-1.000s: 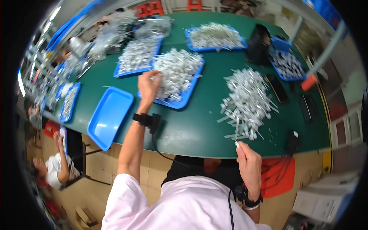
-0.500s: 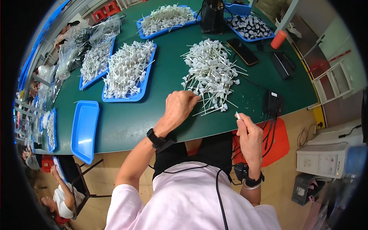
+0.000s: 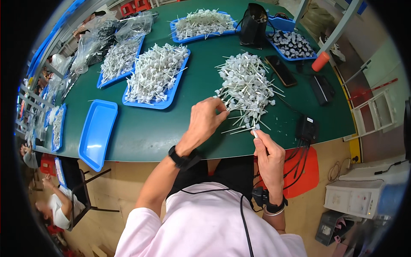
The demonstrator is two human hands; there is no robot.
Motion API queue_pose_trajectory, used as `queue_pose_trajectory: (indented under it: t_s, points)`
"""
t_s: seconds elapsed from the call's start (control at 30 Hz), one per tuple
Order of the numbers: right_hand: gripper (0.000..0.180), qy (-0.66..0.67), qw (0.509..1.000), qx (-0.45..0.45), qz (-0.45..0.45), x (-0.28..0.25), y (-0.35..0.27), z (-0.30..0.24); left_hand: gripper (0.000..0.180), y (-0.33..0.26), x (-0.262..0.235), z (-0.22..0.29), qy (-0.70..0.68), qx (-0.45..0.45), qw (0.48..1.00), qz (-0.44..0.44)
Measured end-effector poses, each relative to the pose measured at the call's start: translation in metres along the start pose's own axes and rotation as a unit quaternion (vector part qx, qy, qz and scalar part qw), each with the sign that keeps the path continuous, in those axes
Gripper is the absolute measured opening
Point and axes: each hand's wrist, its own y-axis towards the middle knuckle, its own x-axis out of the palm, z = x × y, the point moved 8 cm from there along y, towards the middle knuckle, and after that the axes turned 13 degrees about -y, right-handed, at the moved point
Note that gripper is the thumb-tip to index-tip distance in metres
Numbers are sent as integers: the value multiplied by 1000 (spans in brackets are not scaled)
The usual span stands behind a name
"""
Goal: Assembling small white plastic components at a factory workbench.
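A heap of small white plastic parts with thin stems (image 3: 246, 85) lies loose on the green table in front of me. My left hand (image 3: 206, 119) is at the heap's near left edge, thumb and fingers pinched together; whatever is between the fingertips is too small to make out. Closed around a slim white stick-like piece (image 3: 255, 133), my right hand (image 3: 270, 156) is at the heap's near edge, the tip of the piece close to the nearest stems. Most of that piece is hidden in my fingers.
Blue trays of the same white parts (image 3: 182, 81) stand left and behind. One blue tray (image 3: 95, 147) at left holds nothing. A phone (image 3: 281, 70), an orange-red cylinder (image 3: 320, 61), a black cable box (image 3: 307, 127) and a tray of dark-and-white parts (image 3: 276, 49) are right.
My right hand has moved left and up to the heap's edge with the white piece. My left hand stays at the heap. The whole view has shifted slightly.
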Motion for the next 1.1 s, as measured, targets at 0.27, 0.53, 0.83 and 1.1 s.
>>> queue_pose_trajectory:
  t_s: [0.27, 0.53, 0.83, 1.1]
  points:
    - [23, 20, 987, -141, -75, 48, 10, -80, 15, -79, -47, -25, -342, -174, 917, 112]
    - [28, -79, 975, -192, -73, 78, 12, -95, 15, -96, -59, -26, -226, -76, 958, 161]
    - [30, -140, 967, -189, -96, 81, 11, -96, 25, -105, -48, -37, -430, -157, 884, 93]
    - [27, -119, 971, -179, -103, 83, 10, -91, 23, -114, -48, -43, -461, -167, 869, 68]
